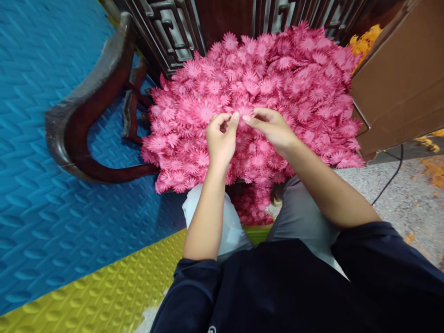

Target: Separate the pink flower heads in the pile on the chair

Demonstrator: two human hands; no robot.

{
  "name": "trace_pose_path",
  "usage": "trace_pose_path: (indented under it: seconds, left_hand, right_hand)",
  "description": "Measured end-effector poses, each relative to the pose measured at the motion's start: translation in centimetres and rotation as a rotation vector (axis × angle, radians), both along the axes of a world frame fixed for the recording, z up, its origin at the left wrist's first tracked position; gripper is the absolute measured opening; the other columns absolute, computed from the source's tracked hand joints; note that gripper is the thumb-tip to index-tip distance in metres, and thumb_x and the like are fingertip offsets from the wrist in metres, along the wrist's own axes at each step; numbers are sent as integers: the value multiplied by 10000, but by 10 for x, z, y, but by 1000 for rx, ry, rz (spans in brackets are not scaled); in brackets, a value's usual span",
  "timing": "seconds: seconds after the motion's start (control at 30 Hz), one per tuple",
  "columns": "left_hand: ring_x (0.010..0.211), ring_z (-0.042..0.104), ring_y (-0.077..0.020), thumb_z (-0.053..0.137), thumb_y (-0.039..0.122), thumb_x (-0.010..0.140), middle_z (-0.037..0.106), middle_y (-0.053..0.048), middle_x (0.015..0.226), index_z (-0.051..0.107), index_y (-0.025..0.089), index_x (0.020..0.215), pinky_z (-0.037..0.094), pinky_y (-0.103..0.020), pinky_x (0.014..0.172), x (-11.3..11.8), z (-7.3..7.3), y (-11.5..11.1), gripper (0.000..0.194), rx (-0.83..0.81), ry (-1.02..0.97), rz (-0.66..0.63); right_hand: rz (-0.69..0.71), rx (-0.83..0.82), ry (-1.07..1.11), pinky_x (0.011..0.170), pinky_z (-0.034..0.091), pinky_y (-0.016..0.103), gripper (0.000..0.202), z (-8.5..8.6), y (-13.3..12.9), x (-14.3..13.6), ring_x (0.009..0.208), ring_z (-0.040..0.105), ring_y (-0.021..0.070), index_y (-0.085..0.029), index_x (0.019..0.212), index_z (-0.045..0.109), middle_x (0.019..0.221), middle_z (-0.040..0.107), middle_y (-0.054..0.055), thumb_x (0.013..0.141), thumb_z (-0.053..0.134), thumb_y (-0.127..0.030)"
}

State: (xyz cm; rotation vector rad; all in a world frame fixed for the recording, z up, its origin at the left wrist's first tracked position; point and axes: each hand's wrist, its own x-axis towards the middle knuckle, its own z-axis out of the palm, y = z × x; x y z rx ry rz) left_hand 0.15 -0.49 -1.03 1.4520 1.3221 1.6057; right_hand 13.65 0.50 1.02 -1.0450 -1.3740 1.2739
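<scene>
A thick heap of pink artificial flowers (294, 88) with thin pointed petals spreads in front of me. Over its near middle, my left hand (223, 138) is closed, thumb and forefinger pinched together. A slightly blurred pink flower (206, 111) shows right beside its knuckles. My right hand (272, 126) faces it with thumb and forefinger closed around the edge of another pink flower (245, 110), which lies between the fingertips of both hands. The fingertips nearly meet; a thin part between them is too small to make out.
A dark curved wooden armrest (69, 134) stands left of the heap, and carved dark wood panels (225, 18) rise behind. At right is a cardboard box (398, 88) with orange petals (366, 41) beside it. A black cable (391, 178) crosses the speckled floor. Blue matting (31, 185) covers the left.
</scene>
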Motion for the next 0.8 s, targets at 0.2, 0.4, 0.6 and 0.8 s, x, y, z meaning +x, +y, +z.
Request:
trace_pose_path:
  seconds: [0.2, 0.4, 0.6, 0.8]
  left_hand:
    - [621, 483, -102, 594, 483, 836, 508, 14, 646, 570, 185, 666, 414, -248, 643, -1, -3, 2, 345, 23, 44, 49]
    - [806, 547, -140, 599, 465, 838, 573, -28, 869, 620, 206, 896, 458, -290, 818, -22, -12, 14, 266, 45, 125, 329]
    - [929, 555, -157, 603, 336, 847, 557, -36, 969, 581, 223, 1055, 452, -322, 933, -21, -18, 12, 237, -10, 172, 384]
    - [938, 542, -178, 604, 286, 829, 548, -45, 953, 602, 238, 1029, 451, -333, 943, -16, -11, 7, 205, 62, 143, 428]
  right_hand:
    - [-19, -14, -48, 827, 476, 304, 405, -6, 1, -1, 839, 588, 138, -196, 693, 633, 786, 647, 7, 641, 726, -587]
    - [-129, -234, -161, 631, 489, 248, 240, 2, 23, 31, 697, 605, 97, -201, 823, 668, 912, 688, 33, 815, 624, -436]
    - [-482, -114, -517, 735, 522, 280, 85, -19, 58, 95, 641, 576, 92, -168, 693, 664, 744, 683, 33, 744, 629, -110]
    - [-374, -263, -888, 767, 517, 378, 57, -41, 67, 114, 664, 598, 163, -88, 686, 684, 643, 643, 54, 675, 694, -143]
